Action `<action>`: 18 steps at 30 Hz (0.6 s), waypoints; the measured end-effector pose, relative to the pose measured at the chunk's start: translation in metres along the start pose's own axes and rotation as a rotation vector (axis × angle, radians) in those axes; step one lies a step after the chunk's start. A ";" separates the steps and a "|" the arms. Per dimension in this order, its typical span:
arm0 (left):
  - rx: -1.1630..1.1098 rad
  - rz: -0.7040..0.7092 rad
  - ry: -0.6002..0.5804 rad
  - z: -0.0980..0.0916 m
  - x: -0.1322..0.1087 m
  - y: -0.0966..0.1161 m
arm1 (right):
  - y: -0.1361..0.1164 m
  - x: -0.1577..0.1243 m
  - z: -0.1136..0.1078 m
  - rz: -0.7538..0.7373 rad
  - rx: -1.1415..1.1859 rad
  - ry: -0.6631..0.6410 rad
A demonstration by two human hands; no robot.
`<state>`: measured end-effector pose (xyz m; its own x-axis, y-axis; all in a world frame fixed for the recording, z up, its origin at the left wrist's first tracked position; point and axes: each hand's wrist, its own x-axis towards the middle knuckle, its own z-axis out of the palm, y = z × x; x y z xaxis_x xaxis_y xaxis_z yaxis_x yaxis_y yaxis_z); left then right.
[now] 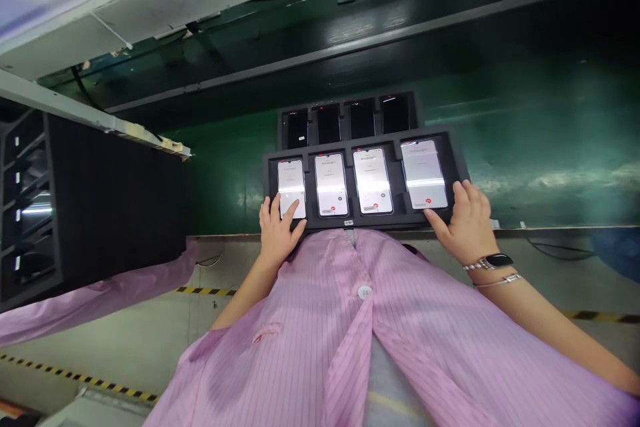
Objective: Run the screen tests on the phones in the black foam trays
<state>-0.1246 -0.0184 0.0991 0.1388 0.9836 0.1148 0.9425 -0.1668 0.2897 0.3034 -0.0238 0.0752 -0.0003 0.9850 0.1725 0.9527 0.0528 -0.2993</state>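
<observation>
A black foam tray [309,195] lies at the bench's front edge, with several lit smartphones in its slots. My left hand [278,230] is at the tray's left end, fingers spread, its index finger over the lower part of the leftmost phone [291,177]. Whether that fingertip touches the screen I cannot tell. My right hand [467,227] rests with fingers apart at the tray's right end, its thumb near the bottom of the rightmost phone [424,170]. Between these two sit a second phone [331,180] and a third phone [371,177], both showing white screens.
Behind is another black tray [420,121] of dark-screened phones on the green bench surface [525,167]. At left, a tall stack of black trays [120,193] stands beside a pink sleeve [125,283] of another person. A pale beam [150,3] crosses the upper left.
</observation>
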 end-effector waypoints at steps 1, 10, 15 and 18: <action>0.006 0.003 -0.010 -0.001 0.000 0.001 | -0.001 -0.001 -0.001 0.005 0.003 -0.002; -0.227 -0.396 0.024 0.004 -0.006 -0.034 | 0.007 0.007 -0.012 0.395 0.243 -0.097; -0.349 -0.572 -0.021 0.002 -0.004 -0.044 | 0.020 0.014 -0.017 0.581 0.231 -0.078; -0.403 -0.554 0.010 -0.014 0.017 -0.043 | 0.024 0.032 -0.022 0.552 0.250 0.025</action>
<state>-0.1668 0.0043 0.1024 -0.3354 0.9309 -0.1444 0.6866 0.3465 0.6391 0.3330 0.0053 0.0945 0.4836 0.8739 -0.0496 0.7100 -0.4248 -0.5616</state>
